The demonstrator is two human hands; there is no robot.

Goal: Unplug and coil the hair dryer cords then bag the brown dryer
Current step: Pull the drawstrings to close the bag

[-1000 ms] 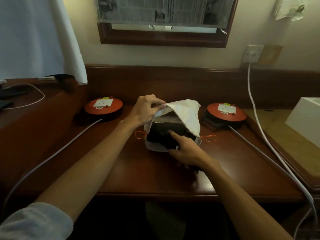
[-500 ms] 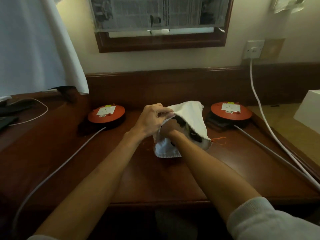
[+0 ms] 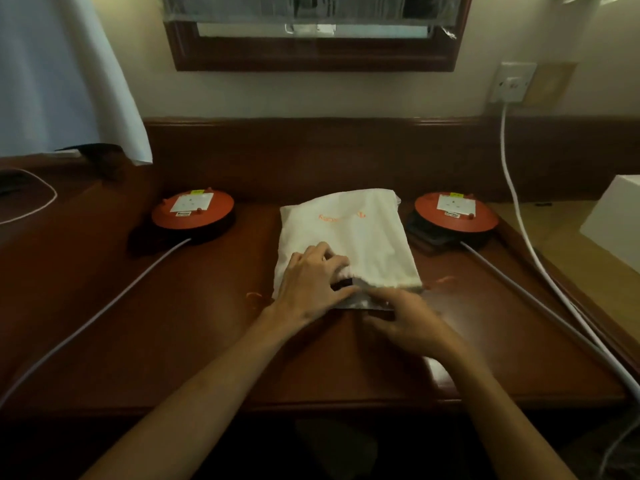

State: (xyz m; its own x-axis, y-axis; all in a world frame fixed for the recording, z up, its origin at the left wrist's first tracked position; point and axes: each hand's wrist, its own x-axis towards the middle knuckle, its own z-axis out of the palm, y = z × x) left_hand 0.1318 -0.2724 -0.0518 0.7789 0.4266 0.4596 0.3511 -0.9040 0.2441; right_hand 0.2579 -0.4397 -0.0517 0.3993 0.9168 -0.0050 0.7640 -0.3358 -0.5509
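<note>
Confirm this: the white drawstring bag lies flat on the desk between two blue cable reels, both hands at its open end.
One detail is wrong: in the head view the cable reels are orange-red, not blue. The white drawstring bag lies flat on the desk between them, left hand and right hand at its open end.

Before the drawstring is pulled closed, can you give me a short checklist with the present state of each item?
1. White bag lies flat on the desk: ok.
2. Dryer fully inside the bag: not ok, something dark still shows at the mouth.
3. Left hand holds the mouth edge: ok, its fingers pinch the bunched cloth.
4. Right hand has a grip on the bag: cannot tell, it is blurred.
5. Orange drawstring ends free on both sides: ok.
6. Dryer cord coiled: cannot tell, hidden by the bag.
</note>
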